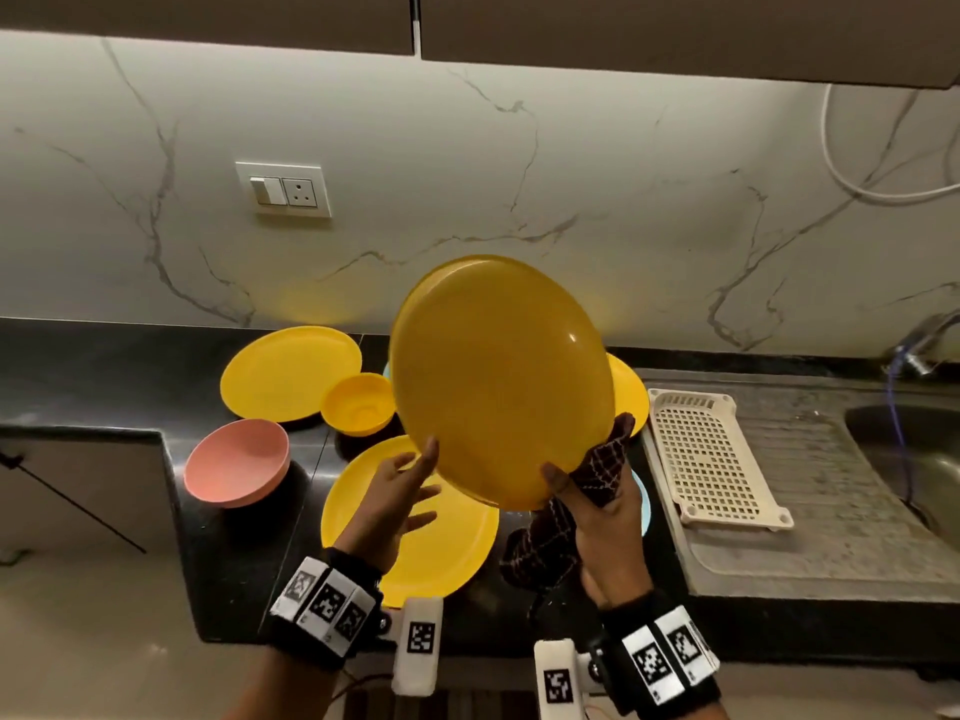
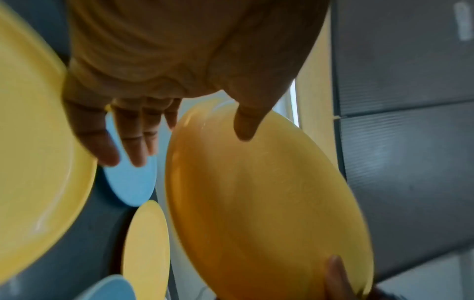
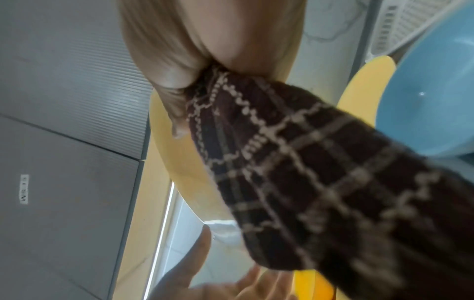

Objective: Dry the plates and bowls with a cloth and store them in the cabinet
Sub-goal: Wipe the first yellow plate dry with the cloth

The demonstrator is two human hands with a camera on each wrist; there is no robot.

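Yellow plate (image 1: 498,381) tilted up, right hand (image 1: 602,506) pinching it through the cloth (image 1: 597,470) to dry, left hand (image 1: 400,491) fingers spread, thumb steadying the rim.

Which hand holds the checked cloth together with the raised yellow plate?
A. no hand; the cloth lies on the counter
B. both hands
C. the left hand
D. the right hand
D: the right hand pinches the raised yellow plate with the checked cloth in its grip.

A big round yellow plastic plate (image 1: 498,376) is up in the air, tipped, its bottom showing. A dark brown checked cloth (image 1: 566,511) touches its lower edge. More yellow plates (image 1: 291,371), a yellow bowl (image 1: 358,402) and a pink bowl (image 1: 236,462) sit on the black counter (image 1: 104,376).
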